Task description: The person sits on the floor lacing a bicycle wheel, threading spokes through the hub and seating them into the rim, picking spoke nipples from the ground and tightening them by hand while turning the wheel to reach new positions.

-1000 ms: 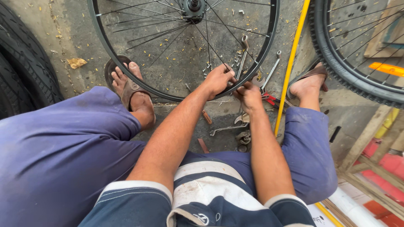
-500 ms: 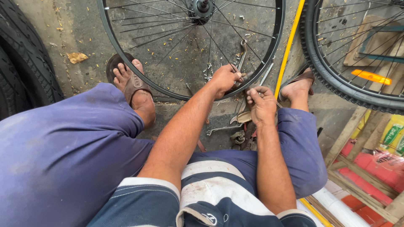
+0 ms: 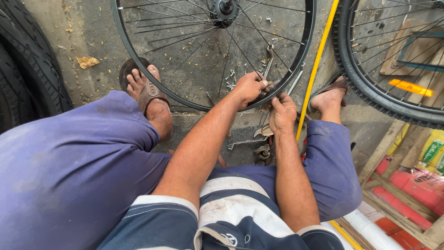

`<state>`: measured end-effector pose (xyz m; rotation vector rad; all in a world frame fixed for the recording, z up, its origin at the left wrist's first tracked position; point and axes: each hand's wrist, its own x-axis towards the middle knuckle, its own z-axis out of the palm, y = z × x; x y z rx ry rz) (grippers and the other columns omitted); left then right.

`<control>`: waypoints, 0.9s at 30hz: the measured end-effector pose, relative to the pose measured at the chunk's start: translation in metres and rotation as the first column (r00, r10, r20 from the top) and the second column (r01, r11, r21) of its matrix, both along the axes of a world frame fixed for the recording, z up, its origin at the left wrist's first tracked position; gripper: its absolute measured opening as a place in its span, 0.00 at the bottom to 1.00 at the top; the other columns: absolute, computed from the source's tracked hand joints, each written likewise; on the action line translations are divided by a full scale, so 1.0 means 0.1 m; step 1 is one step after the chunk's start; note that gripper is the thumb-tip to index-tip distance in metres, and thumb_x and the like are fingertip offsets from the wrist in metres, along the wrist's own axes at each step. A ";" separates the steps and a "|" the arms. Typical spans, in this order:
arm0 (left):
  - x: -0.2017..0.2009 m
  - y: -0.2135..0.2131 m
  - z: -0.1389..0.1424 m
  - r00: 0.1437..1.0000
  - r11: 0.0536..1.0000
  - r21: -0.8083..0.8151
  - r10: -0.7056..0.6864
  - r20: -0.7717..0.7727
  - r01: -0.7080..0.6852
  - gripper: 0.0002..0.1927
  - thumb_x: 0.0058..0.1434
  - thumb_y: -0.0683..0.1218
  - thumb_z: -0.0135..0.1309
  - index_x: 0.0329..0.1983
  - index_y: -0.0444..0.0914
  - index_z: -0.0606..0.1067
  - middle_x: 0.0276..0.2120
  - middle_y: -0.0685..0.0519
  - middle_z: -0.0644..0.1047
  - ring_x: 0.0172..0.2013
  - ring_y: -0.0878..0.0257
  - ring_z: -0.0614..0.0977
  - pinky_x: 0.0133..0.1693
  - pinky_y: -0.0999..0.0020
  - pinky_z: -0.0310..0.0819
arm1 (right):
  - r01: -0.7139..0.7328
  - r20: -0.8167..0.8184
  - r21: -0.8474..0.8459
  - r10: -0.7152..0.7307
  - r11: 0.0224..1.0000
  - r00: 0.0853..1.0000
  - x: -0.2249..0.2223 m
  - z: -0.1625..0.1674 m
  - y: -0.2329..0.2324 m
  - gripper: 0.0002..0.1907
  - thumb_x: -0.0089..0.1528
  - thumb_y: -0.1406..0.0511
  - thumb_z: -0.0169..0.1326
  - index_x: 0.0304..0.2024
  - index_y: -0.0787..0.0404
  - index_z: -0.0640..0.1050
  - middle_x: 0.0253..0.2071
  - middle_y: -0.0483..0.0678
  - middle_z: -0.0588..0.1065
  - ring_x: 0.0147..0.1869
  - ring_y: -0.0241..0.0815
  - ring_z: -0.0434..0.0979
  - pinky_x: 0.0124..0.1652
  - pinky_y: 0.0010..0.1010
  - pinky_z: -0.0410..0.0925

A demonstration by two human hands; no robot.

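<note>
Both hands have drawn closer together since the earlier frames, and the right hand (image 3: 283, 111), which a second ago lay flat on the ground beside the tools, now sits curled just under the rim. Fingers of the left hand (image 3: 249, 86) are closed around the bare wheel rim (image 3: 306, 60) at its lowest stretch, while the right fingers are bent tight just beside them, though what they pinch cannot be told. Below the right fingers lie a wrench (image 3: 245, 142) and other small tools on the concrete; a yellow rod (image 3: 317, 69) slants just right of them, and a tyred wheel (image 3: 370, 99) stands well beyond.
</note>
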<state>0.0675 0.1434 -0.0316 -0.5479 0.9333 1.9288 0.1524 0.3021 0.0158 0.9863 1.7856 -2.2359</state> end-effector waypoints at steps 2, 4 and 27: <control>-0.01 -0.01 0.00 1.000 1.000 -0.013 -0.017 -0.004 0.017 0.07 0.67 0.43 0.53 0.37 0.33 0.75 0.30 0.49 0.81 0.28 0.63 0.81 0.29 0.63 0.78 | -0.008 0.020 -0.003 0.008 1.000 1.000 -0.01 0.01 -0.02 0.09 0.66 0.75 0.54 0.49 0.68 0.77 0.45 0.50 0.80 0.45 0.39 0.79 0.48 0.32 0.72; -0.01 -0.01 0.01 1.000 0.999 -0.023 -0.028 -0.006 0.027 0.07 0.67 0.43 0.53 0.38 0.34 0.75 0.30 0.50 0.81 0.28 0.63 0.81 0.29 0.63 0.78 | -0.014 0.031 -0.012 0.014 1.000 0.999 -0.02 0.04 -0.03 0.09 0.65 0.75 0.54 0.48 0.68 0.77 0.45 0.50 0.80 0.46 0.40 0.80 0.50 0.32 0.72; 0.04 0.03 -0.05 0.999 0.998 -0.059 -0.035 0.009 0.036 0.07 0.66 0.43 0.54 0.40 0.34 0.75 0.30 0.50 0.81 0.27 0.63 0.81 0.28 0.64 0.77 | -0.024 0.013 0.121 0.023 0.992 1.000 0.00 -0.04 -0.06 0.06 0.65 0.75 0.59 0.45 0.69 0.79 0.40 0.48 0.81 0.40 0.34 0.79 0.42 0.23 0.71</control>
